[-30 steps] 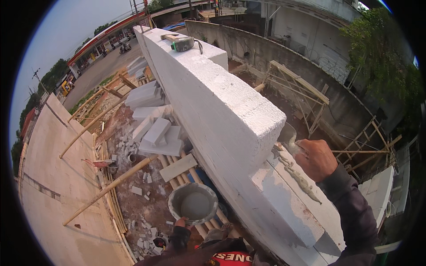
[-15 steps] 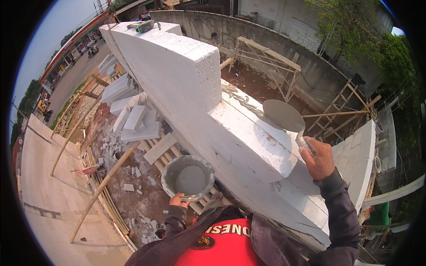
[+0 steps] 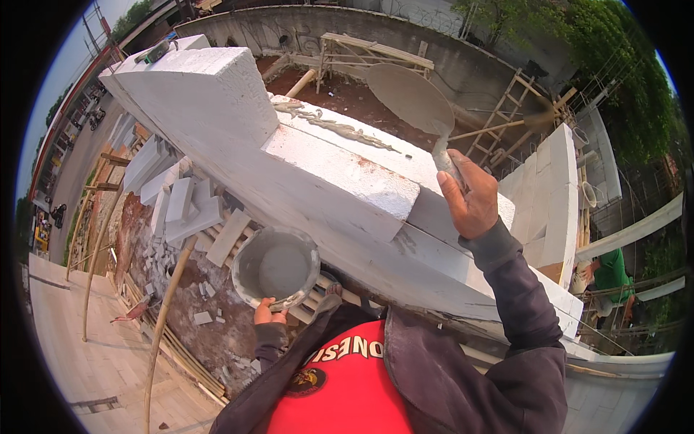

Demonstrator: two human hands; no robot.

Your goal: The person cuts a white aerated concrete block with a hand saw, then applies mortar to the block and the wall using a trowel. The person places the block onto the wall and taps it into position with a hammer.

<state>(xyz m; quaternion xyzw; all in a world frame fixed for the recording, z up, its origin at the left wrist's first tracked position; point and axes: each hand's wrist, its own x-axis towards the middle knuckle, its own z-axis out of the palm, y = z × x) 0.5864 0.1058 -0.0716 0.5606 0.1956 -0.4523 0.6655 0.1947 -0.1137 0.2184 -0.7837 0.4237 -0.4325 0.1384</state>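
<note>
My right hand [image 3: 468, 195] grips a trowel [image 3: 410, 100] by its handle, its wide blade raised beyond a strip of wet mortar [image 3: 347, 132]. That strip lies on the lower step of a white block wall [image 3: 340, 173], beside a taller block section [image 3: 202, 94]. My left hand [image 3: 271, 312] has its fingers on the front rim of a round bucket [image 3: 311, 257] containing grey mortar, low on the near side of the wall.
Stacked blocks [image 3: 184, 210], bamboo poles [image 3: 170, 304] and rubble lie left. A tape measure [image 3: 155, 52] rests atop the far wall end. Timber frames [image 3: 376, 52] stand beyond it, before a concrete boundary wall. A person in green [image 3: 614, 275] is at right.
My right hand has lifted the trowel from low over the mortar strip, uncovering more of it. My view has swung, shifting the wall leftward in the picture. My left hand stays on the bucket.
</note>
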